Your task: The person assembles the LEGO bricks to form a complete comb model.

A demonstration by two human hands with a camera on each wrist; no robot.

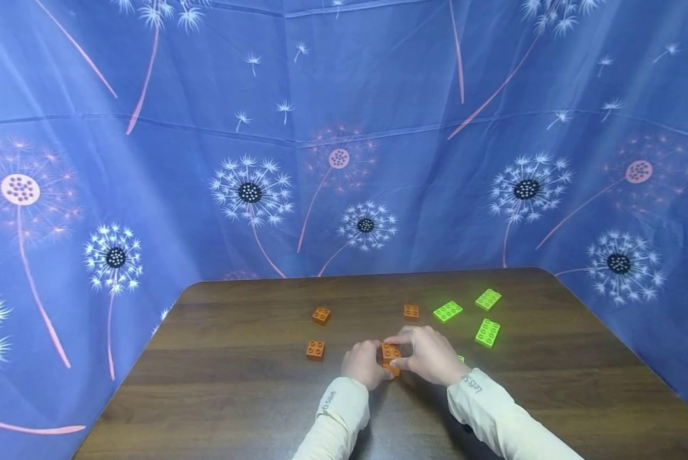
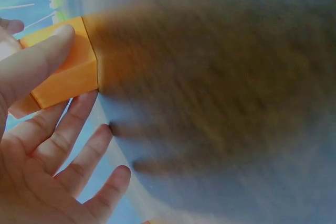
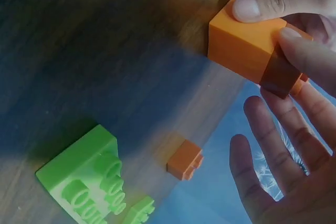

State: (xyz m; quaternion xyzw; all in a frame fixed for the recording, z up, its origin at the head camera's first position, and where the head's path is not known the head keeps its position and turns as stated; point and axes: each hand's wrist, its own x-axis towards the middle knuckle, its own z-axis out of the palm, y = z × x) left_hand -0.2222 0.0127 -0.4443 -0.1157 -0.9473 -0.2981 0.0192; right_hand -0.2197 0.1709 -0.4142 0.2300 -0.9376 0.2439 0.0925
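Near the table's middle, my left hand [image 1: 362, 364] pinches a lower orange building brick [image 2: 68, 80] between thumb and fingers, its base down at the tabletop. On top of it sits a second orange brick [image 3: 282, 72], studs up, which my right hand [image 1: 432, 356] grips by its sides with thumb and forefinger. The two bricks line up, one above the other. In the right wrist view the other fingers of the right hand are spread out beside the stack. My hands cover part of both bricks in the head view.
Loose orange bricks lie to the left, one [image 1: 315, 350] nearer and one [image 1: 321, 315] farther; another [image 1: 411, 311] is beyond my hands. Green bricks [image 1: 487, 333] are spread at the right, one [image 1: 461, 359] mostly hidden behind my right hand. A blue patterned cloth [image 1: 424, 160] hangs behind the table [image 1: 217, 396].
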